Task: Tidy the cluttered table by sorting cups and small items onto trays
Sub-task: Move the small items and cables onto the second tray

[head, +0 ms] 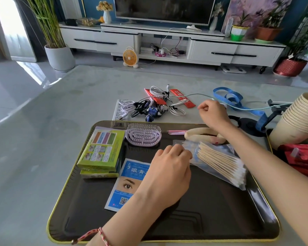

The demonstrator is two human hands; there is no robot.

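Left hand (169, 167) is curled round the end of the swab bag (220, 162), which lies on the black tray (220, 219). Right hand (213, 112) is out over the table (60, 121), fingers curled in; can't tell if it's pinching anything.

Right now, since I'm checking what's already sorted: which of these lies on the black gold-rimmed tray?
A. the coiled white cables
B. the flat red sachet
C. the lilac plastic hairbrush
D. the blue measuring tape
C: the lilac plastic hairbrush rests bristles-up inside the black gold-rimmed tray, next to the stacked green cardboard boxes.
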